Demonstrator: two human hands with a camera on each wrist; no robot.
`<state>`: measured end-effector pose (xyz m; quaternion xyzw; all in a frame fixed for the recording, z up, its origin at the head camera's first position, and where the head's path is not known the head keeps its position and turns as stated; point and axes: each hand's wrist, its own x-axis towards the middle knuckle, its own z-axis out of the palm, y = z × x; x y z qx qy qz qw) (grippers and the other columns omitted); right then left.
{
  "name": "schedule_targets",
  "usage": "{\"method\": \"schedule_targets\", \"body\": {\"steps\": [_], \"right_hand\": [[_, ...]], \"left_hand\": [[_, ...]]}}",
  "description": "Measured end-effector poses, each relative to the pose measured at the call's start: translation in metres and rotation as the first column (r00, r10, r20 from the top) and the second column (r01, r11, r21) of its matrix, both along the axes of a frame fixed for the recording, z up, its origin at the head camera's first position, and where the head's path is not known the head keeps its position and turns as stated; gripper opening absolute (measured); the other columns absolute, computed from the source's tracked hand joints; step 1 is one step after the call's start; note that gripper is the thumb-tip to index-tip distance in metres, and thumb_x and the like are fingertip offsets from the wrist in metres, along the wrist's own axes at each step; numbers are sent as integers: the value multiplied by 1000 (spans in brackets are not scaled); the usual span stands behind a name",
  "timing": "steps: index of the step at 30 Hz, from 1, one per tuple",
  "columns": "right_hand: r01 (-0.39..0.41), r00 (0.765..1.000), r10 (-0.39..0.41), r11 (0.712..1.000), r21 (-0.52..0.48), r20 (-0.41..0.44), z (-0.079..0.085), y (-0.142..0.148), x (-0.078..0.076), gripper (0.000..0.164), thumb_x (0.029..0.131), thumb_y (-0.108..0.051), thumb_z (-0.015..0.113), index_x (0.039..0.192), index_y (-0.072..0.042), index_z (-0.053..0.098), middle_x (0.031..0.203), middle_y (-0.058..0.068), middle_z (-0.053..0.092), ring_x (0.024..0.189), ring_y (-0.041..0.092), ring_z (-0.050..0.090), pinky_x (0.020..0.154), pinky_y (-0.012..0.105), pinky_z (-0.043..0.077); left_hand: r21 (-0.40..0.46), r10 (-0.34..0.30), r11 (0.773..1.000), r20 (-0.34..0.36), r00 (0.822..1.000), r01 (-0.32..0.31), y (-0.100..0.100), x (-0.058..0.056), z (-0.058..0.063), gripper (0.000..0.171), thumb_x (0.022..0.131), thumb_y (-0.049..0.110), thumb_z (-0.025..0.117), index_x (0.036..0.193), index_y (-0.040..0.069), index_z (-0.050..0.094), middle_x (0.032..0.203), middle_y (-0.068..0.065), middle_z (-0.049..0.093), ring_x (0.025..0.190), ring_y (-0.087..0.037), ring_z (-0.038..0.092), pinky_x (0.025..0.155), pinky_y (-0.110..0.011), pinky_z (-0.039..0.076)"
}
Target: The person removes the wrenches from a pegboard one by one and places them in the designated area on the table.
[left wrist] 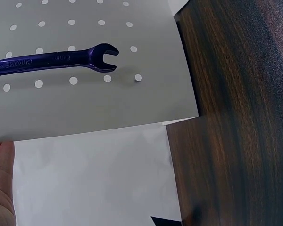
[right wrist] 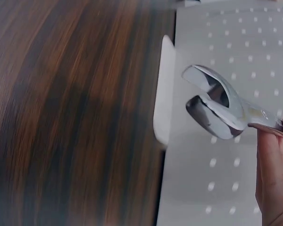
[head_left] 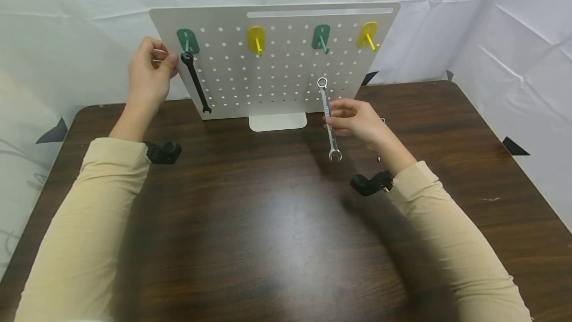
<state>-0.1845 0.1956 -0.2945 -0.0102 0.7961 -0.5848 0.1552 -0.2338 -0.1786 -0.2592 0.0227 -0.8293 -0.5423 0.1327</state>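
Observation:
A silver combination wrench (head_left: 328, 118) is pinched between the thumb and fingers of my right hand (head_left: 357, 120), ring end up, in front of the pegboard's lower right. Its open end (right wrist: 217, 103) fills the middle of the right wrist view. My left hand (head_left: 149, 71) grips the left edge of the grey pegboard (head_left: 277, 73), thumb at the front. Close beside that thumb, a dark wrench (head_left: 196, 83) hangs by its ring from the left green hook (head_left: 186, 42). In the left wrist view, the dark wrench's open end (left wrist: 101, 57) lies close over the perforated panel.
Along the board's top are a yellow hook (head_left: 256, 41), another green hook (head_left: 321, 39) and a right yellow hook (head_left: 368, 37). Small shiny metal ends (head_left: 383, 120) peek out behind my right wrist on the brown wooden table (head_left: 250, 222). White sheeting (head_left: 527, 73) surrounds the table.

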Motion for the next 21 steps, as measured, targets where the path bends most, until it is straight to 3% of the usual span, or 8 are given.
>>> {"method": "schedule_targets", "body": {"steps": [9,21], "right_hand": [[-1,1000,-1,995,98,21,-8,28,-5,48,93,-8,60,135,5,42,101,-4,61,82,-3,65,76,15,59],[81,996,-85,984,158,16,-19,61,-11,47,94,-9,59,136,5,43,88,-18,60,78,-7,61,71,11,56]], "left_hand": [[7,1,1000,-1,1000,-1,0,0,0,13,95,12,55,91,21,48,87,12,47,75,4,53,93,-21,57],[-51,14,999,-11,1000,-15,0,0,-2,6,96,16,53,96,20,48,88,12,45,78,4,51,95,-24,56]]}}
